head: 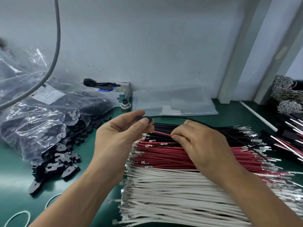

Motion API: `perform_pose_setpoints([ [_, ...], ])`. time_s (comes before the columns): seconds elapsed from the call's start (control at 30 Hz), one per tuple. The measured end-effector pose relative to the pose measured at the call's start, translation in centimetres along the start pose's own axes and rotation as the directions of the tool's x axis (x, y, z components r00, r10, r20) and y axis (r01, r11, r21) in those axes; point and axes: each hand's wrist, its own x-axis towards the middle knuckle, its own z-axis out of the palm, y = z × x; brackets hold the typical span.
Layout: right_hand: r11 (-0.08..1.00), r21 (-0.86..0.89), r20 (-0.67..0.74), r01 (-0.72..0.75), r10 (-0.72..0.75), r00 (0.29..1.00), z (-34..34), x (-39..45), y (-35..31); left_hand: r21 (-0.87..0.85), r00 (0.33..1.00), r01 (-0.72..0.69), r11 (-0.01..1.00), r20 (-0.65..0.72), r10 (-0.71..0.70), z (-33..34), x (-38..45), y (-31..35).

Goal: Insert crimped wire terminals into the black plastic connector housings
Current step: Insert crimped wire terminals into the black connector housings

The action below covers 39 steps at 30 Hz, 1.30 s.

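My left hand (121, 138) pinches a small black connector housing (142, 119) between thumb and fingers, above the wire pile. A black wire (188, 119) runs out of the housing to the right and arcs over my right hand. My right hand (200, 145) pinches a red wire (161, 133) at its fingertips, lifted a little off the pile. Beneath both hands lie rows of crimped wires: black (165, 126) at the back, red (164, 154) in the middle, white (172, 194) nearest me, metal terminals at both ends.
A clear plastic bag (41, 112) spills black housings (55, 163) onto the green mat at left. A small open box (118, 92) and a flat plastic sleeve (173, 102) sit by the wall. Finished wire assemblies (291, 140) lie at right. White rubber bands (18, 218) lie near the front left.
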Motion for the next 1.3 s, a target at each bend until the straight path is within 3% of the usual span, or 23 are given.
perform_pose_setpoints([
  [0.23, 0.970, 0.243, 0.006, 0.020, -0.022, 1.000, -2.3, -1.3, -0.1, 0.003, 0.993, 0.102, 0.995, 0.065, -0.102, -0.7, 0.2, 0.4],
  [0.47, 0.975, 0.220, -0.117, 0.029, -0.003, 0.993, -1.9, -1.4, -0.7, -0.066, 0.968, 0.189, 0.980, 0.178, -0.175, -0.5, -0.1, 0.1],
  [0.6, 0.967, 0.253, -0.116, 0.028, 0.002, 0.993, -1.5, -1.5, -0.8, -0.039, 0.961, 0.211, 0.977, 0.194, -0.199, -0.5, -0.1, 0.0],
  [0.83, 0.958, 0.282, -0.248, 0.056, 0.017, 0.969, -1.7, -1.6, -1.1, -0.012, 0.949, 0.237, 0.971, 0.217, -0.229, -0.6, -0.1, 0.0],
  [1.3, 0.945, 0.317, -0.270, 0.080, 0.009, 0.963, -1.6, -1.6, -0.8, 0.039, 0.924, 0.244, 0.969, 0.295, -0.244, -1.2, 0.0, 0.1],
])
